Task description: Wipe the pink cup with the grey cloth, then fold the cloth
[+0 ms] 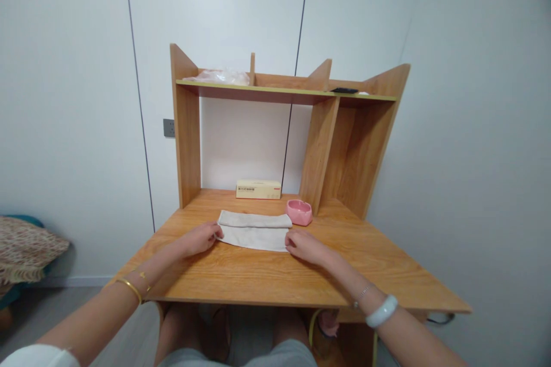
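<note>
A pale grey-white cloth lies on the wooden desk, its far part folded over into a thicker band. At its left edge, my left hand has its fingers closed on the cloth's side. My right hand pinches the opposite edge, near the front right corner. Both hands rest low, close to the desk surface. Just beyond the cloth's right end stands a pink faceted bowl, apart from my right hand.
A cream box with printed writing stands at the back of the desk. Above it runs a wooden shelf with a clear plastic bag and a flat black object. An upright divider rises behind the bowl.
</note>
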Demonstrator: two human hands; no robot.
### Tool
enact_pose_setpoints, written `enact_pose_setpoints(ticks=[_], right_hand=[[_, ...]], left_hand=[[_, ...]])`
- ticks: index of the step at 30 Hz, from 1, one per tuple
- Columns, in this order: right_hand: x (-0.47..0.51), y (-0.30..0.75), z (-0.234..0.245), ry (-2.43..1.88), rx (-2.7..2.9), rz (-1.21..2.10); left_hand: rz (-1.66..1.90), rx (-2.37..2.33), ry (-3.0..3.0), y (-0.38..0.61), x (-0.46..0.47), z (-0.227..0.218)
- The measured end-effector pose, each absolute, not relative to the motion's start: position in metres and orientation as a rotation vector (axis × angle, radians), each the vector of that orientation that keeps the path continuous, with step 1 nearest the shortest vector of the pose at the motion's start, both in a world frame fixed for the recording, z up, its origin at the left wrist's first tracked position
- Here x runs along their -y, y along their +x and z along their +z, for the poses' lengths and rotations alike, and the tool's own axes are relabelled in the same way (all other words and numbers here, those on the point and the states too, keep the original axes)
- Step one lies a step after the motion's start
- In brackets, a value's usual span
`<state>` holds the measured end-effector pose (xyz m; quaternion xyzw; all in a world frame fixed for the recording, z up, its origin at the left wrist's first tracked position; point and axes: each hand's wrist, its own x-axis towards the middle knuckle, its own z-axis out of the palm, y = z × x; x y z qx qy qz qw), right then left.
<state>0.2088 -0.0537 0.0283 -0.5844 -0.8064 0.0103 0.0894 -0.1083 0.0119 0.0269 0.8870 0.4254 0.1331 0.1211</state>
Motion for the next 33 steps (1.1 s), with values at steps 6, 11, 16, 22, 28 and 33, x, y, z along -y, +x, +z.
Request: enact_pose_setpoints(ticks=[6,11,16,22,28,33], right_hand=[[0.074,0.211,0.047,-1.835,2.529,0.628],[0.084,0.212,0.060,-1.719,2.484,0.759],[0.071,0.203,0.060,-1.851,2.426,-0.001],[0.058,0.191,0.055,-1.933,2.618,-0.302],[0.040,0.190,0.077,-2.081,2.587,-0.222],[0.010,0.188,0.091,-2.226,2.361,-0.281]], left_hand=[[0.011,-1.112,2.469,-0.112,0.001,0.047],[-0.285,-0.768,2.102,-0.109,0.010,0.066],[0.033,-1.133,2.559,-0.092,0.009,0.065],[0.013,-1.321,2.752,-0.088,0.006,0.055],[0.183,-1.208,2.486,-0.094,-0.023,0.058],[0.375,-1.356,2.330,-0.088,-0.056,0.063]])
